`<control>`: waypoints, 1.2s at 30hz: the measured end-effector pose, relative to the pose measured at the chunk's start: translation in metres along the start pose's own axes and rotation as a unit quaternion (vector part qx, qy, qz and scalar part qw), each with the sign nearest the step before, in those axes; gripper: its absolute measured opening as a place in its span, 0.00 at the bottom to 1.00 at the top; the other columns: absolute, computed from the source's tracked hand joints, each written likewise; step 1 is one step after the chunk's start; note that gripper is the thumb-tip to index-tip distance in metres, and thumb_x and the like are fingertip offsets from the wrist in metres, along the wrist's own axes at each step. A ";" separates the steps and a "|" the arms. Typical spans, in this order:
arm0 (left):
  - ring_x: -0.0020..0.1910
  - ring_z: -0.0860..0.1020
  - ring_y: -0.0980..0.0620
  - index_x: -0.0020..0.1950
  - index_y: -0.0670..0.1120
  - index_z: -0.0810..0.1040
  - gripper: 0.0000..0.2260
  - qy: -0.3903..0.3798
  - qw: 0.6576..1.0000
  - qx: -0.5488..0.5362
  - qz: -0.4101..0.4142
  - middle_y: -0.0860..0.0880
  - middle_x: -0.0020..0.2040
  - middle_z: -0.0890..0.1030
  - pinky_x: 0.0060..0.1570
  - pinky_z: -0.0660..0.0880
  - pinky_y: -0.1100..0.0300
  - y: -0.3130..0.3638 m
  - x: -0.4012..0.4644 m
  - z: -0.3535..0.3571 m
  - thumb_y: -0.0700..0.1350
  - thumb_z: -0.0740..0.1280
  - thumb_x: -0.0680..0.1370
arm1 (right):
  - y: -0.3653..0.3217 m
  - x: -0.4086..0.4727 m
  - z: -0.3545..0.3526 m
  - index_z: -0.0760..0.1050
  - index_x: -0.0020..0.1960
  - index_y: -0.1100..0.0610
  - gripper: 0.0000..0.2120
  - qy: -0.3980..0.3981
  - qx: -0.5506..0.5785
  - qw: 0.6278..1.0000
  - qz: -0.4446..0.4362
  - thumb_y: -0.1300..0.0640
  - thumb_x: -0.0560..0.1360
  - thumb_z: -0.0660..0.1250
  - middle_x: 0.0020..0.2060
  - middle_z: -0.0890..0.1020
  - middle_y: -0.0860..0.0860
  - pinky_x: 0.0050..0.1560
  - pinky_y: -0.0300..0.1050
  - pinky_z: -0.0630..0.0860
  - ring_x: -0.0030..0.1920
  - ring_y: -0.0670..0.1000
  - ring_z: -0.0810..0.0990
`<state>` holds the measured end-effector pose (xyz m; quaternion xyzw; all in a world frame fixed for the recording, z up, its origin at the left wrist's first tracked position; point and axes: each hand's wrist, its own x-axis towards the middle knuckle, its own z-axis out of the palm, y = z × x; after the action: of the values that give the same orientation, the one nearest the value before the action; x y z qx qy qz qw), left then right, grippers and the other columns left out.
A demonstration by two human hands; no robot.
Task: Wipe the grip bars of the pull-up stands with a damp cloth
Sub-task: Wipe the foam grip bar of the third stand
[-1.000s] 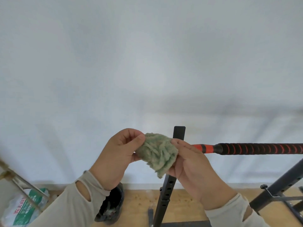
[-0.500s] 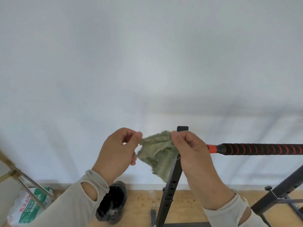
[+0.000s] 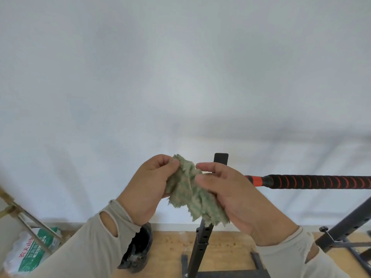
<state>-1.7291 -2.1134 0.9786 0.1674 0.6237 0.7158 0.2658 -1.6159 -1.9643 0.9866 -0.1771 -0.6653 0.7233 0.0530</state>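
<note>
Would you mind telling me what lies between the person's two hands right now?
In the head view, the green cloth lies bunched between the left hand and the right hand; both grip it.

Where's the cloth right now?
Head view, centre: the green cloth is held between the left hand and right hand, just left of the grip bar.

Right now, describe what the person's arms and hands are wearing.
Both hands, the left hand and the right hand, are bare, with no gloves, rings or watch visible. Each forearm wears a snug beige sleeve reaching onto the hand, with an oval thumb-hole cutout near the wrist.
</note>
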 end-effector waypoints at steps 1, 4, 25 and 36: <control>0.27 0.72 0.52 0.50 0.40 0.77 0.09 0.016 0.999 -0.029 -0.004 0.45 0.34 0.77 0.29 0.73 0.59 -0.002 0.001 -0.001 0.44 0.63 0.84 | 0.002 -0.002 -0.003 0.79 0.62 0.50 0.16 0.011 -0.093 0.996 -0.011 0.54 0.76 0.76 0.50 0.87 0.50 0.55 0.52 0.83 0.48 0.51 0.87; 0.30 0.74 0.50 0.50 0.42 0.77 0.07 0.033 0.997 -0.069 -0.015 0.43 0.38 0.78 0.32 0.77 0.57 -0.006 0.002 -0.009 0.43 0.63 0.84 | 0.001 -0.007 -0.009 0.80 0.57 0.41 0.11 0.072 -0.268 0.959 -0.066 0.53 0.78 0.74 0.48 0.85 0.37 0.54 0.43 0.82 0.48 0.43 0.85; 0.58 0.83 0.51 0.51 0.38 0.77 0.08 -0.092 0.954 0.158 0.239 0.47 0.55 0.86 0.57 0.79 0.63 0.031 0.009 -0.034 0.27 0.62 0.80 | -0.017 0.021 -0.014 0.85 0.48 0.57 0.02 -0.065 -0.132 0.989 -0.007 0.61 0.78 0.72 0.41 0.85 0.51 0.41 0.42 0.78 0.40 0.49 0.82; 0.61 0.82 0.51 0.49 0.49 0.82 0.18 -0.061 0.956 0.158 0.239 0.50 0.57 0.86 0.59 0.78 0.61 -0.007 0.040 -0.038 0.28 0.62 0.81 | -0.044 0.063 -0.040 0.76 0.56 0.45 0.06 0.104 -0.420 0.887 -0.159 0.50 0.80 0.70 0.47 0.81 0.45 0.41 0.37 0.72 0.39 0.42 0.78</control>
<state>-1.7814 -2.1201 0.9619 0.3948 0.6532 0.6392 0.0942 -1.6683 -1.9024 1.0161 -0.1488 -0.9167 0.3358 0.1572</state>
